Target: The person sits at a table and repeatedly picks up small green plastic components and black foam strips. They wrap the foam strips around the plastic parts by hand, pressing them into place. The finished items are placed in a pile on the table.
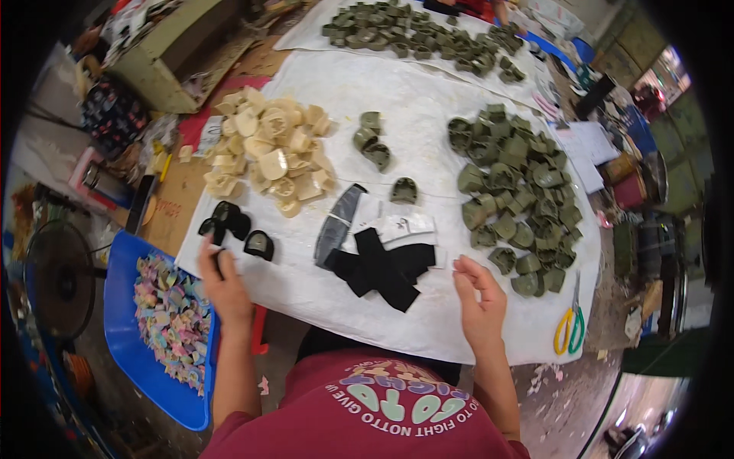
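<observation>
At the left edge of the white-covered table, my left hand (225, 294) is closed on a small black piece (219, 262), partly hidden by the fingers. Just beyond it lie several black cup-shaped pieces (260, 245). My right hand (482, 302) hovers over the table's near side, fingers loosely bent and apart, holding nothing I can see. Between the hands, black fabric strips (386, 268) lie crossed over each other. A grey strip bundle (340, 226) and a white marked slip (405, 228) touch them. A single olive-green cup-shaped piece (404, 191) stands just beyond.
A cream heap of pieces (283, 153) lies far left and an olive-green heap (520, 191) on the right. Scissors (569, 329) with yellow and green handles rest at the right edge. A blue basin (118, 321) of colourful scraps stands lower left; a fan (61, 268) is beyond it.
</observation>
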The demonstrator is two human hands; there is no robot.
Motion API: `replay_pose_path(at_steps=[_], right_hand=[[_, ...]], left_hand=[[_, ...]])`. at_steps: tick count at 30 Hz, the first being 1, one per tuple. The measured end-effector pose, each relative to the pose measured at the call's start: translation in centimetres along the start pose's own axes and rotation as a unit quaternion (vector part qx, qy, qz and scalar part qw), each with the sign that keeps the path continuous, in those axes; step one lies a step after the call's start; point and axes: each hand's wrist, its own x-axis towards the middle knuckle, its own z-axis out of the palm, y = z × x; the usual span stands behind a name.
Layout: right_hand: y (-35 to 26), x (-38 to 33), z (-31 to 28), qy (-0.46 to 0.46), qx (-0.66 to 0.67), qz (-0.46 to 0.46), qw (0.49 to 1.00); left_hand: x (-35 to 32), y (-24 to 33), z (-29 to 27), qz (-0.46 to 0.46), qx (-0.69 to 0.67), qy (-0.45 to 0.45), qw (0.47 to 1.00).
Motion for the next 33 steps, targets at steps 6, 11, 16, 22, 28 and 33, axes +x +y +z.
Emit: replay_pose_path(at_steps=[6,11,16,22,28,33], right_hand=[[-1.1,0.0,4.5,-0.042,-0.148,-0.126,0.980],[-1.1,1.8,8.4,-0.040,-0.271,-0.192,0.942],[-0.5,1.9,8.7,-0.085,-0.225,-0.159,0.958],[-1.0,1.5,6.3,-0.083,0.044,-0.048,0.994],[-2.3,0.4,3.8,-0.082,0.132,-0.051,0.986],[-2.3,-0.5,2.2,-0.057,0.099,-0.044,0.993]], left_hand=[[0.1,-2.8,0.8,0.055,0.184,-0.017,0.981],[-0.3,-2.5,1.9,0.050,0.083,0.085,0.992],[-1.0,-2.3,1.2,0.068,0.061,0.099,0.991],[-3.0,5.0,1.8,0.251,0.062,0.067,0.964],[-6.1,13.7,6.5,-0.205,-0.400,-0.376,0.810],[-6.8,13.8,9.2,-0.284,-0.469,-0.427,0.719]])
